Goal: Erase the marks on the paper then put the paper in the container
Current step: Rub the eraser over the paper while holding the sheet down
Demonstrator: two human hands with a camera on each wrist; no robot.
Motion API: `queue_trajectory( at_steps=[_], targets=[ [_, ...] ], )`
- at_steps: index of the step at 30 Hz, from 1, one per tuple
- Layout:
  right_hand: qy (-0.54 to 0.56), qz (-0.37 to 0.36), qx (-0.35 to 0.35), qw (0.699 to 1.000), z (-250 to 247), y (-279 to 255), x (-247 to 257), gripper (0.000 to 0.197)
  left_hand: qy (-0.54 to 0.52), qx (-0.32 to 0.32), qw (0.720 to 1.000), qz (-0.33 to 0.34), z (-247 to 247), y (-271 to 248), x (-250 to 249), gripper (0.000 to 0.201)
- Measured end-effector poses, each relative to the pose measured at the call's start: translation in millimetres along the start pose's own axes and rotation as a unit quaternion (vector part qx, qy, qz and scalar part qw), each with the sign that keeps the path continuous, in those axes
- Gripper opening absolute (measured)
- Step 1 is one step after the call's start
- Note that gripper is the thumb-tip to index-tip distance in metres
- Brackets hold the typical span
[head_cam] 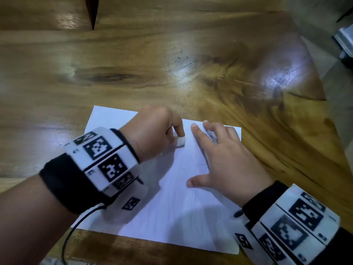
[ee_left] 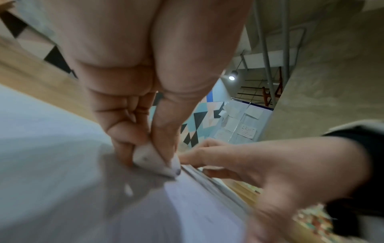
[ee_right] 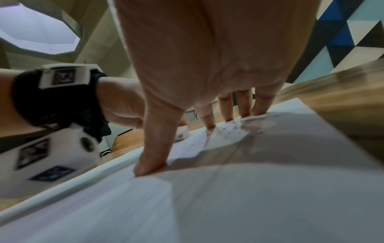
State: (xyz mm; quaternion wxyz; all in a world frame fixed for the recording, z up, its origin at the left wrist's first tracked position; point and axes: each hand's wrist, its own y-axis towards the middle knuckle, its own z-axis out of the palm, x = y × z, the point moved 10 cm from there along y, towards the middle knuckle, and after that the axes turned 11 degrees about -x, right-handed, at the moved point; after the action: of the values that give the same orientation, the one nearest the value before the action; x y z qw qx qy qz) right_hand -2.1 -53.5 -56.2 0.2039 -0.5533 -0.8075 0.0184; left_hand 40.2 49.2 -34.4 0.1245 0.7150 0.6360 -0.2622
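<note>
A white sheet of paper (head_cam: pixel 172 207) lies flat on the wooden table (head_cam: pixel 133 73), near its front edge. My left hand (head_cam: pixel 158 131) pinches a small white eraser (head_cam: pixel 180 141) and presses it onto the upper middle of the sheet; the eraser (ee_left: pixel 153 162) shows between thumb and fingers in the left wrist view. Faint pencil marks (head_cam: pixel 184 168) remain below the eraser. My right hand (head_cam: pixel 219 157) lies spread on the paper's right half, with straight fingers (ee_right: pixel 152 161) pressing the sheet (ee_right: pixel 228 205) down. No container is in view.
The table's right edge curves away at the upper right, where a grey metal object (head_cam: pixel 343 41) sits beyond it. A black cable (head_cam: pixel 66 240) runs from my left wrist band off the front edge. Bare wood lies beyond the paper.
</note>
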Motion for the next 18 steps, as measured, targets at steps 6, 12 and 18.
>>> queue_trajectory(
  at_steps=[6,12,18],
  targets=[
    [-0.001,-0.005,-0.003,1.000,0,0,0,0.115,0.004,0.083,0.996,0.036,21,-33,-4,0.017],
    [0.001,-0.005,-0.003,1.000,0,0,0,0.115,0.003,-0.012,0.999,0.039,1,-9,-10,0.008],
    [-0.006,-0.011,-0.003,1.000,-1,0,1,0.114,0.003,0.083,0.995,0.049,23,-35,-11,0.012]
  ],
)
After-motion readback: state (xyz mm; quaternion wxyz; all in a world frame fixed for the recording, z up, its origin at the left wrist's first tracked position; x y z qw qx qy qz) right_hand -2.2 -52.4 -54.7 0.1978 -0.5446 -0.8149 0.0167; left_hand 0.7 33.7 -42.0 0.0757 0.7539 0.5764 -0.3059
